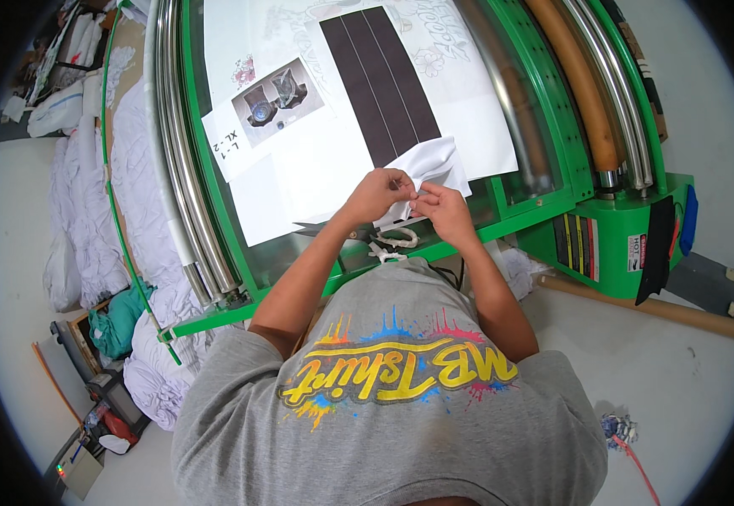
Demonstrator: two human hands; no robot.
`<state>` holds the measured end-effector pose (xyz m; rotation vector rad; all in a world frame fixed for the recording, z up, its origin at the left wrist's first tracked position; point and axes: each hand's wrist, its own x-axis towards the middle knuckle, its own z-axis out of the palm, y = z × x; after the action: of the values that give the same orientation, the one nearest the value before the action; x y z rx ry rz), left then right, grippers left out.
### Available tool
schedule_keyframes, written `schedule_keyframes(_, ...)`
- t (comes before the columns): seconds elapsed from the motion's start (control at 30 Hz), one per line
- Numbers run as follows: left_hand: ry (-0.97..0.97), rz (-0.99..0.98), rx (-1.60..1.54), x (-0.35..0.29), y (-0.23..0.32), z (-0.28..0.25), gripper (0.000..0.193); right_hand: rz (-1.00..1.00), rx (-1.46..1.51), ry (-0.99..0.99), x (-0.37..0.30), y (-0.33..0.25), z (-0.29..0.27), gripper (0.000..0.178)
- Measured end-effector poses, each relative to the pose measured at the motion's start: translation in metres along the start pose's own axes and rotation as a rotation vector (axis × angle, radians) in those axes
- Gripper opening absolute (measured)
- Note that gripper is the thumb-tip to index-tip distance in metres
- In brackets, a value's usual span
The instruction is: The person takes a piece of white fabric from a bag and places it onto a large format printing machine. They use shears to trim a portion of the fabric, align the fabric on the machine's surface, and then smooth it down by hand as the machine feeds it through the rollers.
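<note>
My left hand [377, 194] and my right hand [445, 212] meet at the near edge of the work surface, fingertips pinched close together. Between them is the edge of a white cloth [434, 163], which lies rumpled over the near end of a black panel [380, 84] with thin white lines. Whatever detail the fingertips pinch is too small to make out. White sheets [283, 185] spread under and around the panel, one bearing a printed picture [278, 99]. A dark object [354, 234], partly hidden by my left forearm, rests by the near edge.
A green machine frame [502, 218] surrounds the surface, with metal rollers [194, 169] on the left and a brown roller [582, 93] on the right. White cloth heaps [143, 169] lie left. A cardboard tube [645, 308] is on the floor at right.
</note>
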<state>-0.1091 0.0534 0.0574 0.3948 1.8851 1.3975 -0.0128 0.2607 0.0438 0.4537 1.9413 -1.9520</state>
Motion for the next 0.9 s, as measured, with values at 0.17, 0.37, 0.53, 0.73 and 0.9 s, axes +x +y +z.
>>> schedule_keyframes(0.17, -0.121, 0.017, -0.229, 0.002, -0.003, -0.015, 0.017, 0.046, 0.178, -0.038, -0.004, -0.012, -0.006, 0.053)
schedule_keyframes(0.37, -0.258, 0.044, -0.619, -0.003, 0.03, -0.069, 0.006, 0.165, 0.363, -0.04, -0.031, -0.043, -0.039, 0.041)
schedule_keyframes(0.53, -0.074, 0.121, -0.594, 0.055, 0.038, -0.155, 0.009, -0.013, 0.695, -0.048, -0.044, -0.058, -0.061, 0.036)
schedule_keyframes(0.73, 0.267, 0.133, -0.404, 0.168, 0.118, -0.247, 0.031, -0.148, 0.923, 0.105, -0.048, -0.054, -0.053, 0.031)
schedule_keyframes(0.9, 0.52, 0.333, -0.194, 0.273, 0.113, -0.37, 0.017, -0.157, 1.017, 0.307, -0.056, -0.042, -0.021, 0.03)
